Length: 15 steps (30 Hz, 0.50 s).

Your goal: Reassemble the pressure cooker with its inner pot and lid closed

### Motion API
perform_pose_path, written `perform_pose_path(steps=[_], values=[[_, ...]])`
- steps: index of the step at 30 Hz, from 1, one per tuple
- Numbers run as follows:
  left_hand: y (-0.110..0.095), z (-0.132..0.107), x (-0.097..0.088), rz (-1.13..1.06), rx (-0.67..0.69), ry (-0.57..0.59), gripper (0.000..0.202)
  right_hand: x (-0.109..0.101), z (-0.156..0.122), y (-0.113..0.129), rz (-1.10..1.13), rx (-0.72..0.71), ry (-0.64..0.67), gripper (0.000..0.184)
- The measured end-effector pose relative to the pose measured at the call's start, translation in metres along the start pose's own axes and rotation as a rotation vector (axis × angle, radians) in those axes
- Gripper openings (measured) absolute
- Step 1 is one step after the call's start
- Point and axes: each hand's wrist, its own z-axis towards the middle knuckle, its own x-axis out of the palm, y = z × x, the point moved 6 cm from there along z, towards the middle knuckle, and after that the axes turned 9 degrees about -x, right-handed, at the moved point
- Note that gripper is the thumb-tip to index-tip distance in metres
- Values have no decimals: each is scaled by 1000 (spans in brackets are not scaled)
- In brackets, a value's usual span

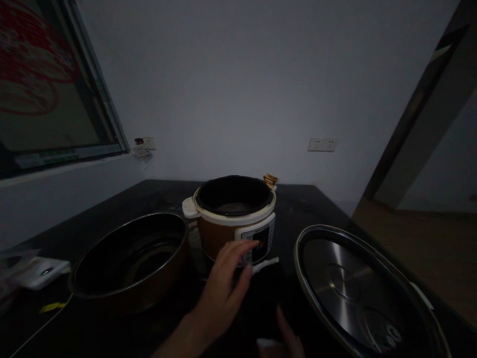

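Observation:
An electric pressure cooker (pixel 218 231) with a brown body and white rim stands in the middle, its lid off and a dark inner pot (pixel 234 195) inside. My left hand (pixel 221 293) is in front of its control panel (pixel 259 238), fingers stretched out and thumb apart, holding nothing. Whether a fingertip touches the panel I cannot tell. A thin white crumpled strip (pixel 266 264) lies by the cooker's base. At the bottom edge, my right hand (pixel 285 333) shows only in part, fingers curled beside a small white piece (pixel 269 343) that is too dark to name.
A wide dark pan (pixel 186 238) stands left of the cooker. The round metal lid (pixel 341 283) lies at the right, underside up. A white device (pixel 44 271), a cable and a yellow tag (pixel 52 307) are at far left. Wall sockets (pixel 322 144) are behind the black countertop (pixel 298 199).

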Motion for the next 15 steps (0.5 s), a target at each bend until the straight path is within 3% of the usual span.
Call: perform_pose_path(steps=[3, 5, 10, 15], values=[[-18, 33, -19, 188, 148, -145, 29, -2, 15, -6, 92, 22, -8, 68], [-26, 56, -21, 322, 197, -197, 28, -2, 24, -9, 130, 25, -13, 59], [-14, 96, 6, 672, 96, -73, 29, -5, 35, -4, 142, 8, -108, 59], [-2, 98, 14, 784, 63, -56, 32, 11, 44, 30, 166, -37, -201, 56]])
